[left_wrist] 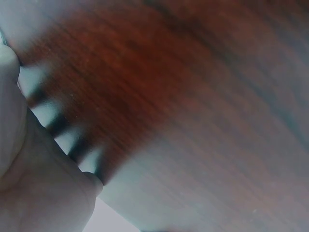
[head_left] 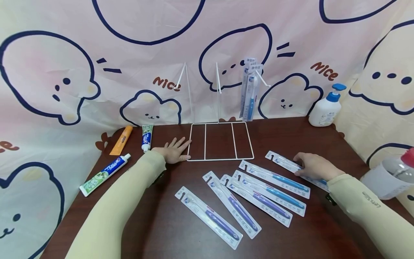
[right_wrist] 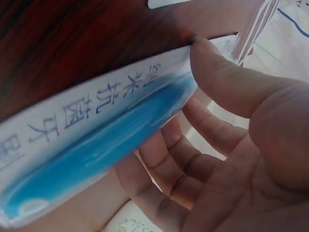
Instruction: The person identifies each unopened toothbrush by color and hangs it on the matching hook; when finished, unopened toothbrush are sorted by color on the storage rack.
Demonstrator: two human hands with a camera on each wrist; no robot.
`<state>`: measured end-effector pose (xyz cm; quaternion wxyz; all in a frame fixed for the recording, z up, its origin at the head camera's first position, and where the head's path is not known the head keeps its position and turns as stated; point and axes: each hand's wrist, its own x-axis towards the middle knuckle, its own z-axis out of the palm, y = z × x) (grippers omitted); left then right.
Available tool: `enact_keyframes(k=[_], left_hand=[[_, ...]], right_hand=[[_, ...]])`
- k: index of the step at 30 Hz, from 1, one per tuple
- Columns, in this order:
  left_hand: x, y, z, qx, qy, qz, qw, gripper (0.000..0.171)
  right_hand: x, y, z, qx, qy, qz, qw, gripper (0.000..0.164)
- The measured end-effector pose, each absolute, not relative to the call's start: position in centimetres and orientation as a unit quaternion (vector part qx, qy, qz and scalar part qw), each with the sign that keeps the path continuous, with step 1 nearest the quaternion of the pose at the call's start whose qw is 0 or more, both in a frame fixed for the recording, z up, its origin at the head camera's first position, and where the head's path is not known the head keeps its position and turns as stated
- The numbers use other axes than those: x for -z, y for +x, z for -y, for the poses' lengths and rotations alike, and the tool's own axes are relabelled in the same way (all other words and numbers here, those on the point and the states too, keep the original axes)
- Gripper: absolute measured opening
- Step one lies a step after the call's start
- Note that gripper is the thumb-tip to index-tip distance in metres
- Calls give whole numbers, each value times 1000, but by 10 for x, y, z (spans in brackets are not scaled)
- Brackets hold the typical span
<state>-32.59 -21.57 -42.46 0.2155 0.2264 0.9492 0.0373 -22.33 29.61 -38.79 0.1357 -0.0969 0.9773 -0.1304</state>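
My right hand (head_left: 314, 166) grips a packaged blue toothbrush (head_left: 286, 163) at the right of the table. In the right wrist view, the thumb is on one long edge of the toothbrush pack (right_wrist: 111, 130) and the fingers are along the other. My left hand (head_left: 173, 150) rests with fingers spread at the left side of a white wire rack (head_left: 221, 159), fingertips right at its frame. Two packaged blue toothbrushes (head_left: 275, 178) and several purple ones (head_left: 208, 217) lie in front of the rack. Packaged toothbrushes (head_left: 251, 93) hang from the rack's right hook.
Left of the rack lie an orange tube (head_left: 121, 140), a small toothpaste tube (head_left: 147, 138) and a larger toothpaste tube (head_left: 105, 175). A white pump bottle (head_left: 325, 109) stands at the back right. Nearer on the right is a clear bottle (head_left: 386, 178) with a red top.
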Motion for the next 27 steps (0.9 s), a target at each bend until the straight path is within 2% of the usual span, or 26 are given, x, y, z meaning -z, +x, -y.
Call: enact_keyframes(k=[5,8,12,21,27], left_hand=[[422,-326,215,-34,229,-949,214,81],[424,-327,216,-31,231,-949,214,80],[427,-330,217,-32,229,-949,215,79],[424,-328,218,-37,221,-948,226,81],[426,-329,217,-32,221,-949,222,81]], right_hand=[[384,-224,-297,131,-93,-976,150,49],[374,-223,-297,134,-97,-977,135,41],[350,-222,-293,176,-98,-977,72,36],[291,-217,-251,343,-103,-930,-75,56],[280,-221,-221,399,-124,-902,-108,55]])
